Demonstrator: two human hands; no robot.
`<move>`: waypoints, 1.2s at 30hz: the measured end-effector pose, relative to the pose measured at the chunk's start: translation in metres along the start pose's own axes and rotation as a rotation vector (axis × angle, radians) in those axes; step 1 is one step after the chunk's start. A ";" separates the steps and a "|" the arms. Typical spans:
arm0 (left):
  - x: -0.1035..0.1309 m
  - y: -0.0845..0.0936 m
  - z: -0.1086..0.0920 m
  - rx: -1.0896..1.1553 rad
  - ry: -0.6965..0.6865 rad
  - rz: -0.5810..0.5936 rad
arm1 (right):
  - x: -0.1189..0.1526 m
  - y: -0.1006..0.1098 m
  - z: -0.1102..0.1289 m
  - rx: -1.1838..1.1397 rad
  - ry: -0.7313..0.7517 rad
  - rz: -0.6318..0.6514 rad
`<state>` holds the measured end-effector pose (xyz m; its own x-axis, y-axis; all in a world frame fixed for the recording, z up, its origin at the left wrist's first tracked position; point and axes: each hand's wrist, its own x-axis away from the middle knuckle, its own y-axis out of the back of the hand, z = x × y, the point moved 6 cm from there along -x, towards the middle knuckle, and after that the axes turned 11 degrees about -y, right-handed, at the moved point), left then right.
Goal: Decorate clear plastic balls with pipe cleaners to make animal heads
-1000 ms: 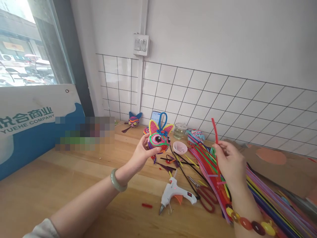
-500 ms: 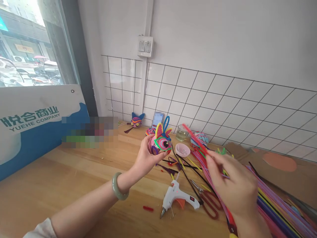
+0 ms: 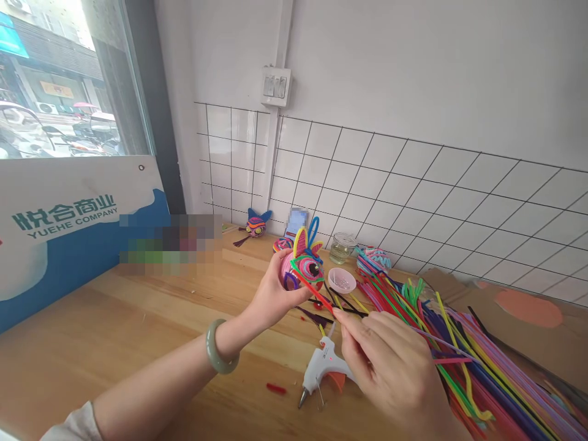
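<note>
My left hand (image 3: 271, 297), a green bangle on its wrist, is closed around a pipe-cleaner animal head (image 3: 302, 267). This head is pink and round, with yellow-edged ears, a blue loop on top and a black eye ringed in pink and green. Between thumb and fingers, my right hand (image 3: 390, 355) pinches a red pipe cleaner (image 3: 325, 300). The pipe cleaner's far tip lies at the head's side, just below the eye; whether it touches I cannot tell. Below my hands a white glue gun (image 3: 316, 367) lies on the table, its handle partly hidden by my right hand.
Many coloured pipe cleaners (image 3: 487, 349) spread across the right side, beside brown cardboard (image 3: 519, 331). A pink bowl (image 3: 342, 282), a glass jar (image 3: 342, 248) and a finished-looking blue-eared head (image 3: 256, 225) stand toward the wall. A short red piece (image 3: 276, 388) lies in front.
My right hand has moved left and down, bringing the red pipe cleaner from beside the pile over to the animal head. My left hand keeps its hold. The view has shifted slightly.
</note>
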<state>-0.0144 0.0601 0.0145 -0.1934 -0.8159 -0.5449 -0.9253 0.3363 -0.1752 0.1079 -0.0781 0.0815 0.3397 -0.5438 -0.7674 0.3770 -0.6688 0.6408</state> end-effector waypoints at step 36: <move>0.004 -0.007 -0.001 0.472 0.210 0.007 | -0.002 -0.002 0.011 0.085 0.068 -0.006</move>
<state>-0.0087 0.0540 0.0142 -0.3053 -0.8734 -0.3795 -0.6851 0.4782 -0.5495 0.0967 -0.0815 0.0810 0.3961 -0.5058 -0.7663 0.3057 -0.7144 0.6295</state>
